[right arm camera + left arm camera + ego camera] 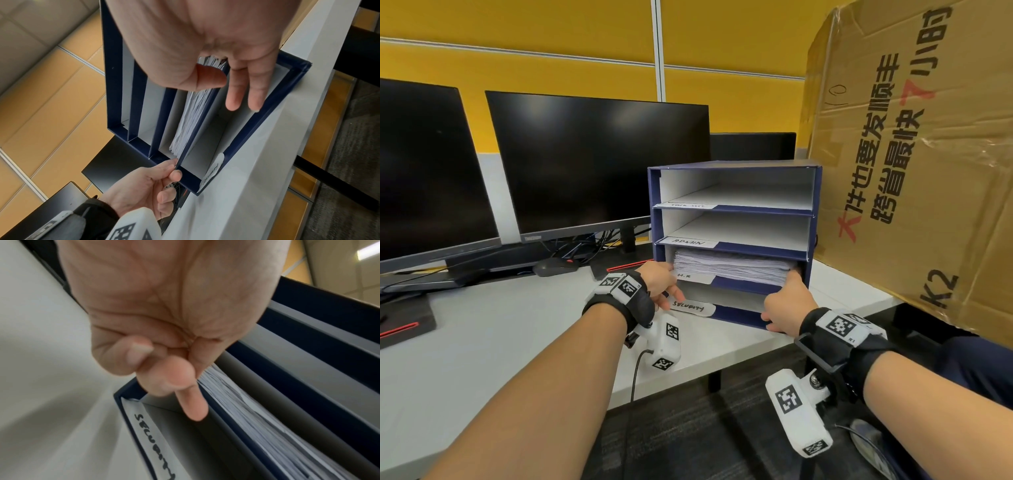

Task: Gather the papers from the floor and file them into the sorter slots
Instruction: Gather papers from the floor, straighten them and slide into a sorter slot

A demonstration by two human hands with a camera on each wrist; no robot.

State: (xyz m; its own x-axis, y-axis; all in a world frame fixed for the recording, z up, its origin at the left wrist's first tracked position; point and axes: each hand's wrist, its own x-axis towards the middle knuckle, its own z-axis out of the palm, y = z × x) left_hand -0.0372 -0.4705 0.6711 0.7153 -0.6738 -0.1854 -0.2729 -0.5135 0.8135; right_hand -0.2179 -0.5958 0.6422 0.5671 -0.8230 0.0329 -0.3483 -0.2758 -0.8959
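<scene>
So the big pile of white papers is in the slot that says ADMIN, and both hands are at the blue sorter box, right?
Not quite. The head view shows the pile of white papers one slot lower, beneath the ADMIN label.

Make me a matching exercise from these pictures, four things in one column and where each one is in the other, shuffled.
Things:
1. stack of papers
2. ADMIN label
3. computer mouse
4. cardboard box

Places:
A. on the desk, right of the sorter
B. in the third slot from the top
C. on the desk below the monitor
D. on the front edge of the second shelf from the top

Pairs: 1-B, 2-D, 3-C, 4-A
</scene>
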